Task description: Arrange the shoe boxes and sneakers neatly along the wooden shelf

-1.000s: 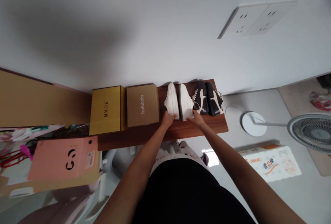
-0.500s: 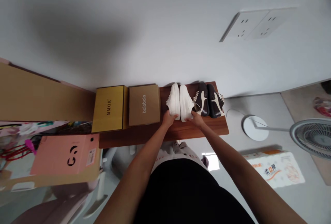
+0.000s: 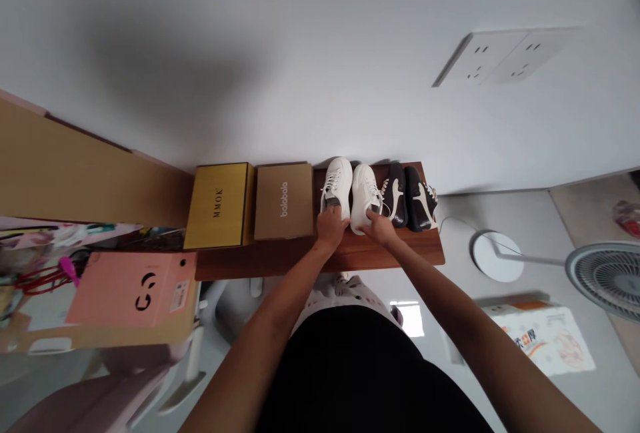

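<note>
Two white sneakers stand side by side over a brown wooden shelf (image 3: 280,256), toes toward the wall. My left hand (image 3: 332,227) grips the heel of the left white sneaker (image 3: 341,176), with its fingers in the shoe's opening. The heel of the right white sneaker (image 3: 363,191) is in my right hand (image 3: 379,226), thumb and fingers closed on it. Just right of them sits a pair of dark brown sneakers with cream trim, the nearer dark sneaker (image 3: 397,199) close to my right hand and the farther dark sneaker (image 3: 417,201) beyond it.
Left of the sneakers are a brown balabala box (image 3: 284,213) and a yellow MMOK box (image 3: 217,203). A pink box (image 3: 120,289) lies on a cluttered surface at left. On the floor at right are a fan (image 3: 610,279) and a white package (image 3: 555,339). Wall sockets (image 3: 507,56) are above.
The white sneakers have turned from lying on their sides, soles together, to upright with laces showing, and a small gap has opened between them. My left hand has shifted onto the shoe's opening.
</note>
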